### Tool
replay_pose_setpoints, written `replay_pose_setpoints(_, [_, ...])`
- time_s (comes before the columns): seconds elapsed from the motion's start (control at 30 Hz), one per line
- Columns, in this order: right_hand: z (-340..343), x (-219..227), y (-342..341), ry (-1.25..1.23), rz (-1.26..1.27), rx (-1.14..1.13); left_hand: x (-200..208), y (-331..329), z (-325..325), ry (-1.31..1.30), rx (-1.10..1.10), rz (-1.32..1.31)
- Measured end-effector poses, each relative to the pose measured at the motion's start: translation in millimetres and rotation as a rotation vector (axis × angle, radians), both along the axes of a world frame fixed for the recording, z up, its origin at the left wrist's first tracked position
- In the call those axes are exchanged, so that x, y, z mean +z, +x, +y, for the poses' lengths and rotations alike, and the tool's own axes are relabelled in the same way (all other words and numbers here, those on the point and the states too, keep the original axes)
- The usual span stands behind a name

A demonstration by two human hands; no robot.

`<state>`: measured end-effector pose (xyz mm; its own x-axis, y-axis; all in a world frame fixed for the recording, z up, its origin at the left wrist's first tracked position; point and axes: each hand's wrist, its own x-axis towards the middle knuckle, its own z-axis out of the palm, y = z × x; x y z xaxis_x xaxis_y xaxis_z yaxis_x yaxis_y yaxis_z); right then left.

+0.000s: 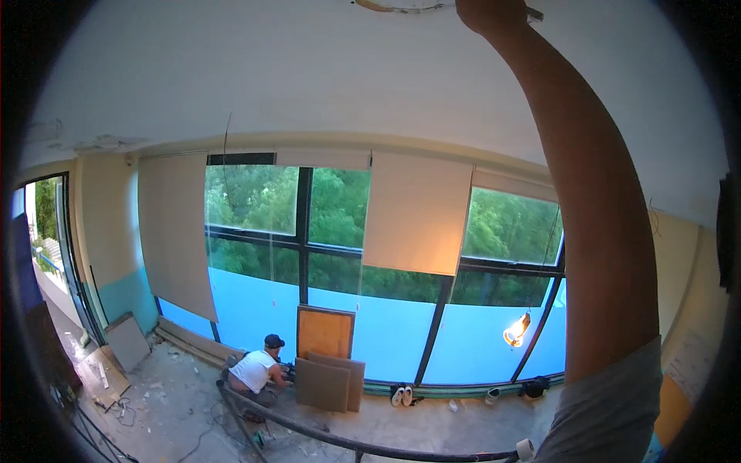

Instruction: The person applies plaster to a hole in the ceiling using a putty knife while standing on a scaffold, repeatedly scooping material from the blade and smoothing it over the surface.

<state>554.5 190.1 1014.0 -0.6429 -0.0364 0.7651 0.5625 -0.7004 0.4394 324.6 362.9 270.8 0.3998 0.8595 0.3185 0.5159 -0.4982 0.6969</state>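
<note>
"The right hand (488, 14), where is it?"

"At the top edge of the frame, right of centre, up against the white ceiling (309, 85). The bare forearm (602, 208) climbs to it from a grey sleeve (610, 417) at the lower right."

"Is it gripping anything?"

"I can't tell. The fingers are hidden behind the wrist and cut off by the edge. A short dark piece (534, 14) sticks out just right of the hand; I can't make out what it is or whether it's held."

"And what is the hand near?"

"A broken, brown-edged strip (374, 6) in the ceiling, at the top centre, just left of the hand. Part of it lies beyond the frame."

"Anyone else there?"

"A co-worker (253, 373) in a white top and dark cap crouches at the lower centre-left, beside two brown boards (323, 384). Those lean in front of an orange-brown framed panel (326, 333)."

"What else is low down?"

"A curved dark rail (324, 435) along the bottom, a pair of shoes (401, 397) under the window, and a lit bulb (515, 330) at the lower right."
</note>
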Motion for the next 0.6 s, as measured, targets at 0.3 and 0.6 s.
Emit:
replay_pose_setpoints(0.3, [1, 27, -7, -0.045, 0.218, -0.137, -110, -21, -10, -0.116, -0.005, 0.153])
replay_pose_setpoints(0.6, [94, -63, 84, -0.190, 0.535, 0.162, -372, -152, -162, -0.661, 0.133, 0.625])
